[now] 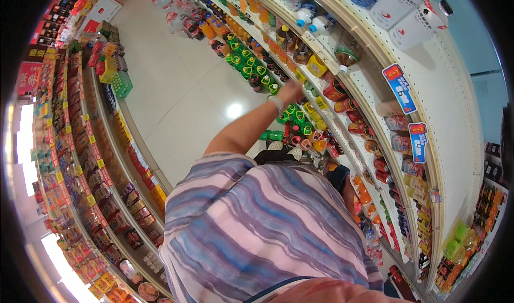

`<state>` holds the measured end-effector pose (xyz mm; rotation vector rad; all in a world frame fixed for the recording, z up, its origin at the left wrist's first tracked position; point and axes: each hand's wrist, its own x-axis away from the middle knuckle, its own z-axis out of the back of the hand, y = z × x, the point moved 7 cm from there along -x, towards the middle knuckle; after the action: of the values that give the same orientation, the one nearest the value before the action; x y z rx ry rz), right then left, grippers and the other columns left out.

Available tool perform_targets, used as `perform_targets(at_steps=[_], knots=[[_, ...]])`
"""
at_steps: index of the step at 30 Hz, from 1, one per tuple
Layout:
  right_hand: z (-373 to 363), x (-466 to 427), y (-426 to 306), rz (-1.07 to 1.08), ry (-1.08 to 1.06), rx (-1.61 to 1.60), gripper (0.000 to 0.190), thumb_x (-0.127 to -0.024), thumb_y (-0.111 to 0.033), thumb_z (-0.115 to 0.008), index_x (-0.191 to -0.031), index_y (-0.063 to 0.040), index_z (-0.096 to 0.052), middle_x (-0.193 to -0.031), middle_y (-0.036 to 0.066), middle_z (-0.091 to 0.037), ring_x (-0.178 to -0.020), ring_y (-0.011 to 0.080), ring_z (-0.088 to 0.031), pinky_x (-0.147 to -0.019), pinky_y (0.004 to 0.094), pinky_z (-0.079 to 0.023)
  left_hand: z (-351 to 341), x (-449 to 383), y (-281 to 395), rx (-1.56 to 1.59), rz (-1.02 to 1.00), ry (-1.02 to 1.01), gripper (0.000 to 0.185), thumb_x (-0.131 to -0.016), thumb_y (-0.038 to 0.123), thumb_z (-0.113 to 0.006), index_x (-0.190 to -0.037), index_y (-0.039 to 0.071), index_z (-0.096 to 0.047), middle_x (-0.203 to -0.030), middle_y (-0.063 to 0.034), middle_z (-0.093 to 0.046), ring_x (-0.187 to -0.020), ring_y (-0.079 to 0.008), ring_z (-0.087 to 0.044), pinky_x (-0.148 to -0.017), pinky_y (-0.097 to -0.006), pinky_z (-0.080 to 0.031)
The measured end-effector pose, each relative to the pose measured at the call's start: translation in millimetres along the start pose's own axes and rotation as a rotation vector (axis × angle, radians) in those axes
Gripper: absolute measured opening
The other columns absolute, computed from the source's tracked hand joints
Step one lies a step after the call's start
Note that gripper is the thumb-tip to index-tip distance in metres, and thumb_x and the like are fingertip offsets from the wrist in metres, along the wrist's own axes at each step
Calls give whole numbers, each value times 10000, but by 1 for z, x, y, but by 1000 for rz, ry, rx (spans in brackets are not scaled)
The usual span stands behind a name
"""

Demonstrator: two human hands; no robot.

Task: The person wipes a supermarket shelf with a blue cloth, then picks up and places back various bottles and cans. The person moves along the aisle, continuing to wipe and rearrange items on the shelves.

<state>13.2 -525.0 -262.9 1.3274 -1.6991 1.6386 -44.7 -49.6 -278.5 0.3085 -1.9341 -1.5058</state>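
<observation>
My left hand (291,92), with a pale band at its wrist, reaches to the edge of a drinks shelf on the right. It is blurred, and its fingers overlap the shelf front beside a small yellow item (300,76); whether it grips anything cannot be told. My right hand is out of view. Before me, green bottles with yellow handles (295,114) stand on the floor under my left forearm. Red cans (334,90) and a yellow package (317,65) sit on the shelf beyond the hand. A bottle of brown drink (347,54) lies on the shelf above.
More large bottles (245,60) line the floor along the drinks shelving. Across the tiled aisle (180,86) stand snack shelves (86,158), with stacked drink packs (108,68) at their far end. White jugs (417,28) stand on the upper right shelf, and blue price signs (399,88) hang at its edge.
</observation>
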Motion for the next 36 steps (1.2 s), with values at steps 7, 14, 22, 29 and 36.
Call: perform_targets(at_steps=[7,14,22,29,36], knots=[[-17,-48,-19,63,-115,-85,503,-1035,-424,-542,-1381,-59,-550,-1247,107,-670,-1073,268,-672,-895,396,-552,10,153,-160,-189,524,-242,328,-983,393,-590,-1211,158,-607,-1068,-26,-647,-960,-173,-636,-822,-386,-519],[-182,-15,-48,240,-396,407,551,-1001,-106,-588,-1504,21,-402,-1435,105,-543,-1280,195,-543,-1066,316,-435,-71,177,-30,305,587,-337,715,-932,720,-506,-1337,132,-537,-1218,-67,-652,-1155,-208,-611,-972,-409,-471],[-185,11,-59,432,-318,373,433,-974,22,-485,-1381,-80,-595,-1232,27,-622,-1085,112,-560,-959,230,-421,-74,179,-9,680,420,-150,423,-1000,267,-637,-1380,108,-538,-1330,-75,-632,-1187,-239,-632,-1050,-445,-495],[-114,-1,-64,308,-153,-122,331,-980,28,-475,-1242,-61,-656,-1122,73,-669,-957,156,-637,-843,268,-519,-49,192,-85,373,718,-112,395,-940,206,-707,-1278,47,-578,-1250,-114,-659,-1128,-275,-647,-994,-513,-514],[-137,19,-86,471,-373,-127,350,-990,-6,-491,-1308,-67,-624,-1167,66,-656,-1002,151,-634,-900,280,-518,-43,176,-96,-99,726,-21,506,-920,274,-724,-1345,74,-536,-1223,-103,-628,-1092,-254,-610,-915,-451,-513]])
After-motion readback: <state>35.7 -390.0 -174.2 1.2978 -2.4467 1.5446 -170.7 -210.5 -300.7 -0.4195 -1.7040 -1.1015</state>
